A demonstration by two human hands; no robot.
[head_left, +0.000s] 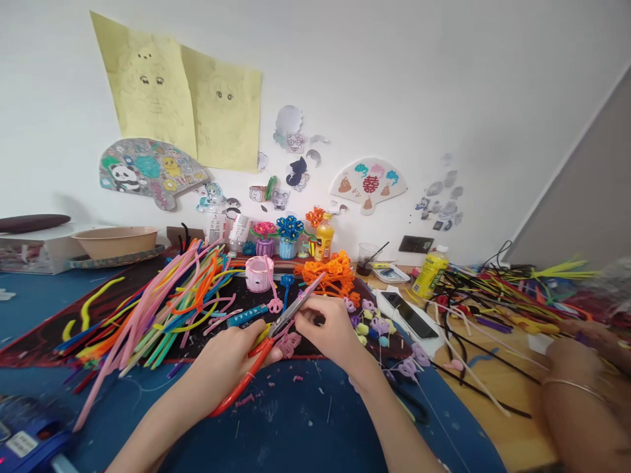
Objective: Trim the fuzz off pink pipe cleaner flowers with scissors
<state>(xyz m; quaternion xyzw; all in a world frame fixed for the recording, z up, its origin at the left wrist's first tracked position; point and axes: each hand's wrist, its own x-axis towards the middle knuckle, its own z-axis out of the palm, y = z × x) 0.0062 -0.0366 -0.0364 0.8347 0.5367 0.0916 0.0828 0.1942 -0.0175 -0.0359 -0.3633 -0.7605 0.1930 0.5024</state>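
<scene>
My left hand (pixel 231 358) is closed on a pair of scissors (pixel 246 384) with red-orange handles, the blades pointing up and to the right. Close by the blades, my right hand (pixel 332 325) has its fingers pinched on a pink pipe cleaner (pixel 315 285); its grip is partly hidden. Below the blades, between both hands, is a looped pink pipe-cleaner piece (pixel 288 345). A pink cup-shaped pot (pixel 259 274) stands just beyond, beside a blue looped piece (pixel 286 282). A teal tube (pixel 247 316) lies by my left hand.
Loose coloured pipe cleaners (pixel 148 309) are heaped at left. Orange looped pieces (pixel 328 272), purple flowers (pixel 379 325) and a phone (pixel 409 314) lie at right. A blue glue gun (pixel 32 437) sits front left. Another person's arm (pixel 576 401) reaches in at right.
</scene>
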